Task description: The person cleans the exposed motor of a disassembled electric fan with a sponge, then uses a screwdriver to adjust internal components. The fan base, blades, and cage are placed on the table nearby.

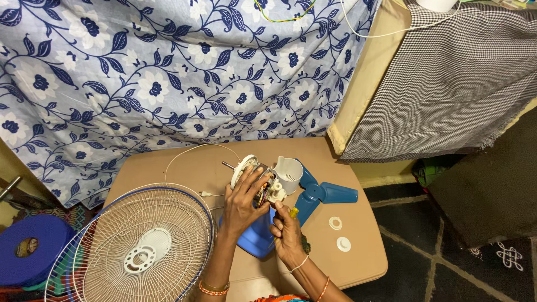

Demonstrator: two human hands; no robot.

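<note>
Bare forearms, thin bangles (213,288)

A white wire fan guard (140,246) lies on the tan table (358,263). Two white round caps (339,234) sit near blue fan blades (324,196).

Single head-worn view, steeply downward, close over the table (358,263).

fan guard (140,251): lower part cut off by the bottom edge.
blue blade (321,196): one vane hidden behind the white housing (288,174).
screwdriver (293,212): only the yellow tip shows above the right hand (288,237).
</note>
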